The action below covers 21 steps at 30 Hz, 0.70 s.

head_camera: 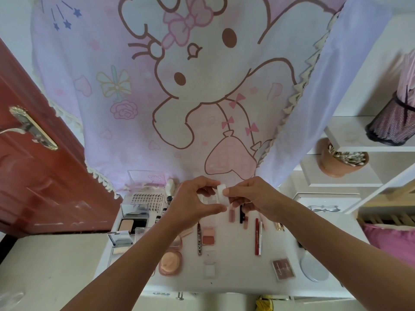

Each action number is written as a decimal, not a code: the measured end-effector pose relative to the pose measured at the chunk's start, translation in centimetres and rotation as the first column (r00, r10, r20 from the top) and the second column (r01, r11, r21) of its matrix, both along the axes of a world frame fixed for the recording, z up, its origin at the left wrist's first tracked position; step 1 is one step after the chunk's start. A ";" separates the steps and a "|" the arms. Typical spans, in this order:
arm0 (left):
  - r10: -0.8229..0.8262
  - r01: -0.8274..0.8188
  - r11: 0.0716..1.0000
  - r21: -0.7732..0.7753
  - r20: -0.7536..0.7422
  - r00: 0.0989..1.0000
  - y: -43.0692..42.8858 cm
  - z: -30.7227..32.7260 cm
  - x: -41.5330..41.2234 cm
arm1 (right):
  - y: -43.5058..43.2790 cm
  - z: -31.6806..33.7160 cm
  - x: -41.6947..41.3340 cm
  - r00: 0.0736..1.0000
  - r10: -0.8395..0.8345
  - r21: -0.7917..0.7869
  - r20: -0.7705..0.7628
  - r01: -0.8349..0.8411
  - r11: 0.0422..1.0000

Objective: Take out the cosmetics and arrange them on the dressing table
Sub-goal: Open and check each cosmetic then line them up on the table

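Head view: both hands meet above the back of the white dressing table (pixel 235 274), well clear of its top. The left hand (pixel 193 204) curls its fingers and thumb round a small white case (pixel 222 194), and the right hand (pixel 253 198) pinches the same case from the other side with thumb and forefinger. The case is blurred; it may be a small compact or box, and I cannot tell whether it is open.

Cosmetics lie in loose rows on the table under the hands. A round peach compact (pixel 170 261) sits at the front left, with a pink blush palette (pixel 208 237) behind and to its right and a metal tweezer-like strip (pixel 199 239) just beside that palette. A red pencil (pixel 256 236) and a white pencil (pixel 260 237) lie side by side. A brown eyeshadow palette (pixel 283 268) lies near a round silver disc (pixel 314 268) at the front right. At the left edge are a powder compact (pixel 132 225) and a tray of small dark pieces (pixel 147 199).

A pink cartoon-print cloth (pixel 202 86) hangs behind the table, a red door (pixel 33 164) stands to the left, and a cup of cotton swabs (pixel 341 161) sits on the shelf to the right.
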<state>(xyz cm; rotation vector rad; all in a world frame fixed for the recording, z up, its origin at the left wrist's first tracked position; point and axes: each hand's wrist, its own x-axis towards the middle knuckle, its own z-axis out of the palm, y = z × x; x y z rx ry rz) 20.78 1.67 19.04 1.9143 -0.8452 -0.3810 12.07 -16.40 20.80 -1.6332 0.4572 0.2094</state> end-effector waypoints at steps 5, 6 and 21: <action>-0.015 0.015 1.000 0.012 -0.016 1.000 0.1 -0.2 0.2 | -0.3 0.0 0.0 0.998 0.044 0.004 0.038 -0.044 0.999; -0.013 0.013 1.000 0.013 -0.010 1.000 0.1 -0.1 0.1 | -0.4 0.0 0.0 0.998 0.050 0.006 0.037 -0.051 0.999; 0.017 -0.018 0.999 0.027 0.031 0.999 0.2 0.1 0.1 | -0.5 -0.4 0.3 0.997 0.064 0.072 -0.052 -0.060 0.996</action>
